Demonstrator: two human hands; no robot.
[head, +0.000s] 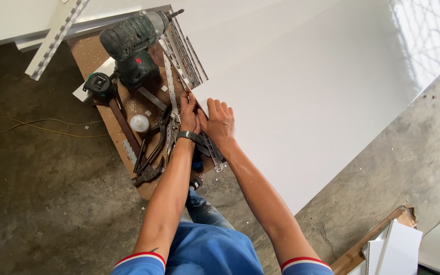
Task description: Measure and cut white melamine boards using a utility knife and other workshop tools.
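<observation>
Grip, left hand [189,113]: fingers bent down on a metal hinge strip [211,150] at the panel edge; real clasp impossible to tell.
Grip, right hand [220,122]: flat and spread, pressing on the white panel [311,97], nothing clasped.
Strip: along the panel's left edge, partly hidden under both hands.
Nearby: pliers [161,142] just left of the wrist, cordless drill [133,43] and tape measure [98,84] further up on the brown board [92,53].

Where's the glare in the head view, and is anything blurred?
Head view: glare washes out the white panel at its top right, with a mesh-like reflection; both hands, left hand and right hand, and the drill are sharp; shadows soft.
</observation>
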